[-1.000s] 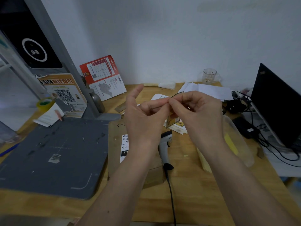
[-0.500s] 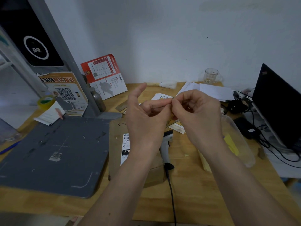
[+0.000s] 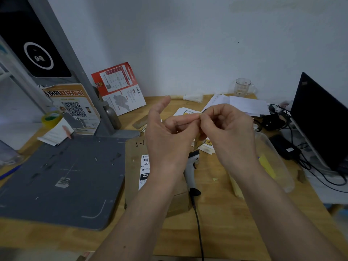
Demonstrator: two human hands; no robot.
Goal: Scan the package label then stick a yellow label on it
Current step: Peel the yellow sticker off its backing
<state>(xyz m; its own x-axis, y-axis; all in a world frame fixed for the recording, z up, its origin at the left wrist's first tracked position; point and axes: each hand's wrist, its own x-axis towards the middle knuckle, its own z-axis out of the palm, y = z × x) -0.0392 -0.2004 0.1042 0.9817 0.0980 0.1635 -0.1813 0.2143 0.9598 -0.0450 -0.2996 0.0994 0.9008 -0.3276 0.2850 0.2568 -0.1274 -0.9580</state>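
A brown cardboard package lies flat on the wooden desk, with a white barcode label partly hidden by my left wrist. Both hands are raised above it. My left hand and my right hand pinch a small yellow label sheet between their fingertips; most of it is hidden behind the fingers. A white handheld scanner lies on the desk right of the package, its black cable running toward me.
A grey mat fills the left side. More yellow label sheets lie behind my hands. A clear plastic container, laptop, cables, a glass and papers crowd the right. Tape roll at far left.
My hands stay together picking at the label sheet; the fingers have shifted slightly and the view has tilted a little. The package and the scanner have not moved.
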